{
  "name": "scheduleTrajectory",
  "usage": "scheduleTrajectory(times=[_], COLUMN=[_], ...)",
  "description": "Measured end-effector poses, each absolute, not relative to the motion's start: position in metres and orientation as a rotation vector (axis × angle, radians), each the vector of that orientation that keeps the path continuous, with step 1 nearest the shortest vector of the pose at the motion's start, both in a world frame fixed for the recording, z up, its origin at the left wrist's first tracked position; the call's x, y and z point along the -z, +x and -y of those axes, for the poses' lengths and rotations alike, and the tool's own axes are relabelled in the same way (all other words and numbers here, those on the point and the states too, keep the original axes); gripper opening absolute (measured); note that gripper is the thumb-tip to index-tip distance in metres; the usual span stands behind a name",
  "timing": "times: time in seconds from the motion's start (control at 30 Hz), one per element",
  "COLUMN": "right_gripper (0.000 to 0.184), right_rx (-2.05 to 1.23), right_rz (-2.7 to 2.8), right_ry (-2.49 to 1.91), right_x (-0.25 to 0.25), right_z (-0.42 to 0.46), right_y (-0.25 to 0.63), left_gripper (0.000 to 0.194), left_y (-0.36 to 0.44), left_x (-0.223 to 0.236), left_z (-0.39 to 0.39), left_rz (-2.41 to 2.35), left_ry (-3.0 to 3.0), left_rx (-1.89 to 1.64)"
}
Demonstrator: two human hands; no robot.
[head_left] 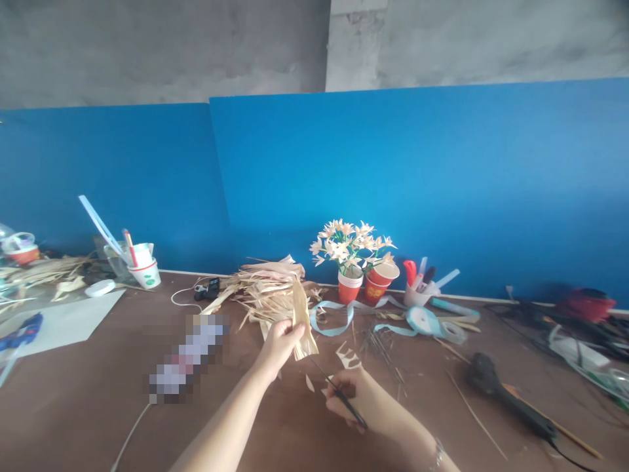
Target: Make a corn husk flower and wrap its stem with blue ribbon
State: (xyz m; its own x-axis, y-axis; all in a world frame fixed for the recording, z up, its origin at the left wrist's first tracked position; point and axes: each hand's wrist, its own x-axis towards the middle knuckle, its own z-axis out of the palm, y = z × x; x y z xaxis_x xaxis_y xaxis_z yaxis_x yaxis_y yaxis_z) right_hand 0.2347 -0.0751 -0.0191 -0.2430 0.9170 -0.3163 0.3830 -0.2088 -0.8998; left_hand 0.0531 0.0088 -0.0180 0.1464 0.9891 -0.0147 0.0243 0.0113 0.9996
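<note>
My left hand (276, 346) pinches a pale dried corn husk (303, 314) and holds it upright above the table. Lower and to the right, my right hand (361, 393) is closed round dark-handled scissors (350, 408), whose thin blades point up and left at the husk's lower end. Whether the blades touch the husk I cannot tell. Small cut husk pieces (309, 383) lie on the table between my hands, and a toothed husk scrap (348, 357) is just beyond the right one. Behind the left hand spreads a pile of dried husks (268, 288).
Husk flowers (344, 246) stand in a paper cup (350, 287) near the blue partition (393, 164). Light-blue ribbon (422, 322) and thin wires (383, 351) lie to the right, then a black corded tool (511, 396). A blurred-out object (187, 360) with a cable lies left.
</note>
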Motion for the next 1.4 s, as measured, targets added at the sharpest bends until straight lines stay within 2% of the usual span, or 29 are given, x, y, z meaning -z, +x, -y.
scheduleTrajectory(times=[0.6,0.9,1.4], right_gripper=[0.019,0.013,0.014], right_rx=[-1.442,-1.400,-1.303], right_rz=[1.578,1.634,1.749], right_ry=[-1.511,-1.512,-1.479], right_x=[0.019,0.013,0.009], right_z=[0.075,0.077,0.078], right_y=[0.236,0.236,0.238], left_gripper=[0.035,0.035,0.045], left_y=[0.055,0.055,0.053], left_x=[0.018,0.017,0.020], left_z=[-0.005,-0.006,-0.009], left_rz=[-1.106,-1.061,-1.008], left_ry=[1.204,1.220,1.181], left_rx=[-1.021,-1.035,-1.031])
